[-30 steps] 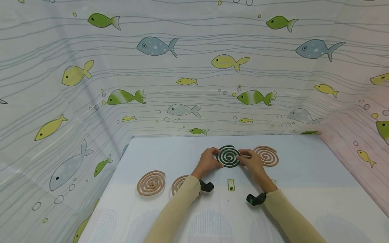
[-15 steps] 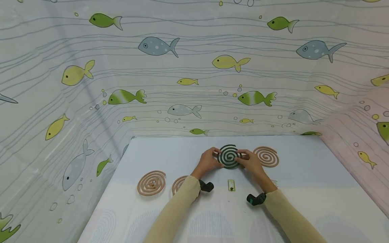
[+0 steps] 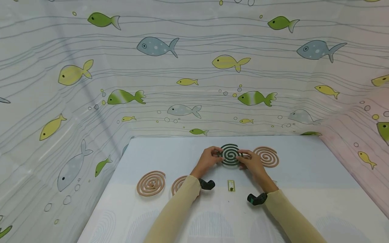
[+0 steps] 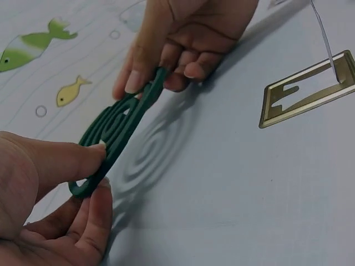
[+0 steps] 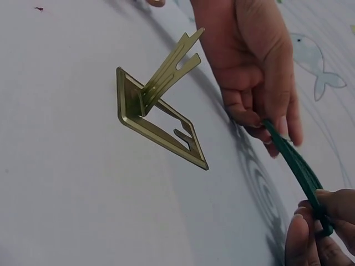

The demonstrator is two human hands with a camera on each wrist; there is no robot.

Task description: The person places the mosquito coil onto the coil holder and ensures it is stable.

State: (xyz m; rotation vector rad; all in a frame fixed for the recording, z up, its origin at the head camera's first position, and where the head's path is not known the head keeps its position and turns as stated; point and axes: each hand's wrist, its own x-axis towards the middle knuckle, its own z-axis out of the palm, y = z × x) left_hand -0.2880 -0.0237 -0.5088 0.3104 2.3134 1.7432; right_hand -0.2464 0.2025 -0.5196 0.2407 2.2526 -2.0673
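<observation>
A dark green mosquito coil [image 3: 231, 155] is held between both hands over the far part of the table, and its spiral shadow falls on the cloth below. My left hand [image 3: 208, 158] pinches the coil's left edge, thumb on top and fingers beneath, as the left wrist view shows. The opposite edge is pinched by my right hand [image 3: 253, 165]. Nearer to me lies a small gold metal coil stand [image 3: 231, 185]; in the right wrist view its forked prong [image 5: 166, 75] is bent up from the flat rectangular frame [image 5: 161, 143].
One tan coil [image 3: 265, 156] lies just behind the right hand. Two more are at the left: one tan coil [image 3: 151, 183] in full view, another tan coil [image 3: 177, 185] partly under the left sleeve. A fish-patterned sheet [image 3: 225, 111] rises behind the table.
The green coil has shifted slightly right and its tilt has changed a little. Both hands keep their hold on its edges, and the left hand has moved slightly with it.
</observation>
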